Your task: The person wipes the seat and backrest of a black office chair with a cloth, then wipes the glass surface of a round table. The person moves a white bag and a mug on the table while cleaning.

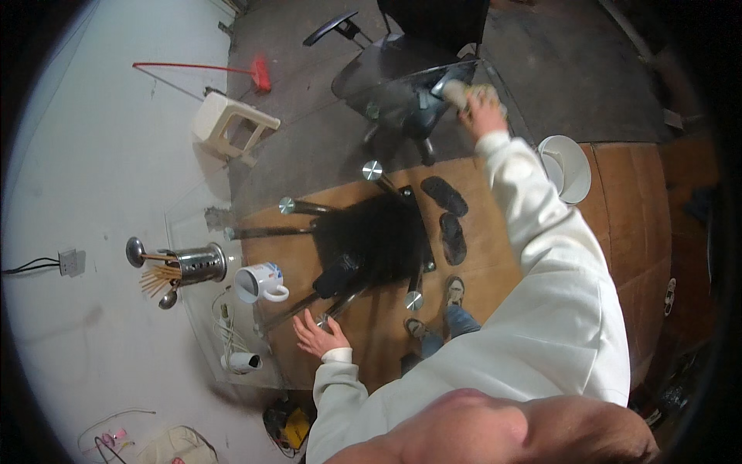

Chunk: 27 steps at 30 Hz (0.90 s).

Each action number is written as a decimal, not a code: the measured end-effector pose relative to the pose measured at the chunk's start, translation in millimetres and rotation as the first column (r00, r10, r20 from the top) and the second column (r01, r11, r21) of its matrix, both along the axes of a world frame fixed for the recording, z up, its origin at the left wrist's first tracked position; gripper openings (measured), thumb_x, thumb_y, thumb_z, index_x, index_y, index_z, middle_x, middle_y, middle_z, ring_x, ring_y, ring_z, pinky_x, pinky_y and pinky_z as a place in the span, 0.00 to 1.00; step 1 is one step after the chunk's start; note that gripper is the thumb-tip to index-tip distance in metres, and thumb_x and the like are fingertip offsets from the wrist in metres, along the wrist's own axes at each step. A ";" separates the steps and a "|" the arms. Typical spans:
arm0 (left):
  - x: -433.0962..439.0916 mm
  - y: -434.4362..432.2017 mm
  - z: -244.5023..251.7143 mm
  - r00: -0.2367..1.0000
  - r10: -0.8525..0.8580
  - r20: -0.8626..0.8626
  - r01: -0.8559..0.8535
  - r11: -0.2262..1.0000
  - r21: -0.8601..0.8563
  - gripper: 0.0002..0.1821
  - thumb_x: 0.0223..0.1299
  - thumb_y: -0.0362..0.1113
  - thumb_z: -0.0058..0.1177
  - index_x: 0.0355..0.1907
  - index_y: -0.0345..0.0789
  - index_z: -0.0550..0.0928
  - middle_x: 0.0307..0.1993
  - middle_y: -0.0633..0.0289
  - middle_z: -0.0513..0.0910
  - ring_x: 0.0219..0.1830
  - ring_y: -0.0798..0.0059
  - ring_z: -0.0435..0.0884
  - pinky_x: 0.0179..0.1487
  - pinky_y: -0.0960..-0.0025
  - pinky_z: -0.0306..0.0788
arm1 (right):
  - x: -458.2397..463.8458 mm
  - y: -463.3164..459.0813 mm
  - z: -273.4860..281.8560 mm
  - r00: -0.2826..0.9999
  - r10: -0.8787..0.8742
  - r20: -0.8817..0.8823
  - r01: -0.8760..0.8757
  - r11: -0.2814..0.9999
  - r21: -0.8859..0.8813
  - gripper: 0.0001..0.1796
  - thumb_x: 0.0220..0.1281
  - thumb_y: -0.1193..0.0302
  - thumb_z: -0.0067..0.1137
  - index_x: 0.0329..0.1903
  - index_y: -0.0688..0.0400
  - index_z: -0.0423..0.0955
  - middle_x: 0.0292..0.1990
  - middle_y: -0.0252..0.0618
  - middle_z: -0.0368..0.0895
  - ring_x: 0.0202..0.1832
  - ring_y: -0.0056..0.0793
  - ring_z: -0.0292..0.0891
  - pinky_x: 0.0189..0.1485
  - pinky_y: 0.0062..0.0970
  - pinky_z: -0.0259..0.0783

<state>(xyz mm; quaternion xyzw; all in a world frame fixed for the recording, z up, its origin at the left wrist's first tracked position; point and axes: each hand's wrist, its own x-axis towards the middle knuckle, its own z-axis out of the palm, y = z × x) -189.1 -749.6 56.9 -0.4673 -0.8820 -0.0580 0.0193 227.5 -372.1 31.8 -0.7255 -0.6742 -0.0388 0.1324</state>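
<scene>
My right hand (486, 114) is shut on a pale, yellowish cloth (478, 95) near the far right corner of a glass tabletop (301, 145). Fingers spread, my left hand (320, 334) is over the near part of the glass and holds nothing; whether it touches the glass cannot be told. Beyond my left hand stands a white mug (261, 282) with a coloured print. Left of the mug, a perforated metal utensil holder (203, 264) carries chopsticks and ladles. Metal table legs with round caps show through the glass.
A black office chair (382, 64) stands past the far edge. A white bucket (571, 168) is at the right. A white device (240, 362) and its cable lie at the near left. Dark slippers (452, 238) lie on the floor. A cream plastic stool (226, 124) and red dustpan (261, 74) are by the wall.
</scene>
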 end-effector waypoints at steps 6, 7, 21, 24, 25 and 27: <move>1.4 -2.8 -2.3 0.999 0.009 -0.049 -0.010 1.000 -0.010 0.30 0.59 0.45 0.52 0.65 0.45 0.64 0.68 0.55 0.59 0.70 0.53 0.55 0.64 0.37 0.53 | -75.2 -187.3 35.2 0.900 0.390 -0.195 -0.422 0.891 -0.168 0.36 0.55 0.57 0.60 0.66 0.49 0.59 0.66 0.50 0.59 0.68 0.58 0.52 0.65 0.46 0.60; 1.1 -3.8 -2.9 0.999 0.004 -0.048 -0.005 1.000 -0.005 0.30 0.59 0.46 0.52 0.65 0.46 0.64 0.68 0.55 0.59 0.70 0.54 0.55 0.64 0.37 0.53 | -81.0 -217.1 41.4 0.845 0.468 -0.259 -0.507 0.855 -0.107 0.36 0.53 0.58 0.62 0.65 0.49 0.61 0.65 0.49 0.60 0.68 0.57 0.52 0.64 0.45 0.62; -4.2 -10.2 -9.9 0.999 0.016 -0.034 -0.016 1.000 -0.017 0.30 0.61 0.51 0.47 0.66 0.48 0.62 0.69 0.54 0.57 0.71 0.55 0.52 0.62 0.31 0.52 | 55.1 -191.2 20.2 0.984 -0.051 -0.169 0.037 0.995 -0.088 0.33 0.52 0.65 0.62 0.63 0.48 0.64 0.65 0.47 0.61 0.65 0.53 0.56 0.66 0.42 0.59; -7.1 -12.3 -11.1 1.000 0.006 0.007 -0.006 1.000 -0.008 0.30 0.63 0.53 0.44 0.67 0.48 0.62 0.69 0.53 0.55 0.72 0.55 0.49 0.63 0.30 0.50 | 7.6 -216.9 15.0 0.977 -0.181 -0.109 0.163 0.974 -0.159 0.36 0.54 0.57 0.60 0.67 0.44 0.59 0.66 0.47 0.60 0.67 0.62 0.51 0.68 0.48 0.55; -7.6 -13.0 -11.8 1.000 0.005 0.018 -0.005 1.000 -0.003 0.30 0.63 0.53 0.44 0.67 0.48 0.62 0.70 0.53 0.55 0.72 0.55 0.49 0.64 0.30 0.49 | -15.5 -230.1 16.2 0.983 -0.161 -0.086 0.137 0.963 -0.233 0.36 0.55 0.55 0.59 0.67 0.44 0.58 0.68 0.48 0.57 0.67 0.63 0.49 0.68 0.50 0.54; -9.4 -14.3 -12.8 1.000 -0.008 0.023 0.007 1.000 0.016 0.31 0.63 0.53 0.44 0.67 0.47 0.62 0.70 0.53 0.54 0.72 0.54 0.49 0.64 0.30 0.47 | -68.8 -279.0 21.5 0.998 0.020 -0.057 -0.034 0.963 -0.268 0.37 0.56 0.53 0.57 0.67 0.46 0.58 0.69 0.49 0.55 0.68 0.65 0.48 0.68 0.51 0.53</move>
